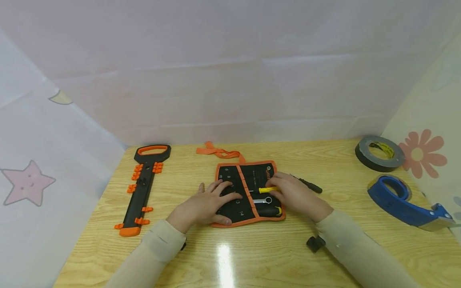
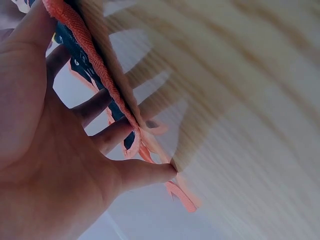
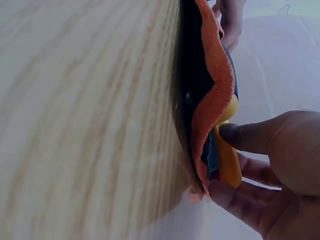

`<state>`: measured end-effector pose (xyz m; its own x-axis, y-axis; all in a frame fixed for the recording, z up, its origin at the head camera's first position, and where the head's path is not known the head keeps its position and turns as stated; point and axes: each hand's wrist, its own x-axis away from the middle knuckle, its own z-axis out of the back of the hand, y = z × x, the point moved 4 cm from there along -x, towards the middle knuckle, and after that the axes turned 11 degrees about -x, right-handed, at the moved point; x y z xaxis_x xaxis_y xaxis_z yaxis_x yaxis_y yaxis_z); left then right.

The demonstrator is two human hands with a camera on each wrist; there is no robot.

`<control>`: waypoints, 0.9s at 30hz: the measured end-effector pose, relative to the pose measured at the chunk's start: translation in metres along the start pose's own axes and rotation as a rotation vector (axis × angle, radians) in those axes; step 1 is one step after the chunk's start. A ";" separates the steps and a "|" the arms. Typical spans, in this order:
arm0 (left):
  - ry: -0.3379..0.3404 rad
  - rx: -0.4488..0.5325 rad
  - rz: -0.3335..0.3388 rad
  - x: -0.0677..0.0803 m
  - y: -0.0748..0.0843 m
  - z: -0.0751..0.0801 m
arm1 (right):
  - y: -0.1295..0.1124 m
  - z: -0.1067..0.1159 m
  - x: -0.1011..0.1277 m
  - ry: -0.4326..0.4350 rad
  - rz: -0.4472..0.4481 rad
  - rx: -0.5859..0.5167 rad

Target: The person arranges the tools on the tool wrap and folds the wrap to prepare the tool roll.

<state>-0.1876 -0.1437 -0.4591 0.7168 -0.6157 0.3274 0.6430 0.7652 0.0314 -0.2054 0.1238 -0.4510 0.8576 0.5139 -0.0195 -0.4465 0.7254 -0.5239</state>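
Note:
A black tool pouch [image 1: 255, 172] with orange edging lies spread on the table, numbers printed on its left panel. My left hand [image 1: 201, 205] rests on that panel with fingers spread, thumb at the near edge. Between thumb and fingers my right hand [image 1: 293, 194] pinches the yellow handle of a screwdriver [image 3: 229, 162], its thin shaft pointing left toward the pouch's pocket row. Just below it, a ring-ended wrench [image 1: 265, 201] and a black handle with a yellow end [image 1: 269, 211] lie in the pouch. Right of the right hand is a black-handled screwdriver [image 1: 312, 186].
At the left lies a black rack with orange clips [image 1: 138, 200]. A roll of dark tape [image 1: 371, 160] and a blue tape dispenser [image 1: 392, 204] stand at the right. The pouch's orange strap [image 1: 216, 151] trails toward the back wall.

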 end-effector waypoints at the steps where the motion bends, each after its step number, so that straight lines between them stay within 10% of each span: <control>1: -0.001 -0.001 0.001 0.000 0.000 0.000 | 0.000 0.000 0.000 0.000 0.003 0.002; 27: -0.005 0.012 -0.004 0.000 0.001 0.000 | 0.001 -0.007 -0.011 -0.037 0.004 -0.063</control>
<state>-0.1871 -0.1433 -0.4587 0.7128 -0.6179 0.3320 0.6427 0.7649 0.0436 -0.2132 0.1156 -0.4576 0.8455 0.5339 0.0095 -0.4316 0.6937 -0.5767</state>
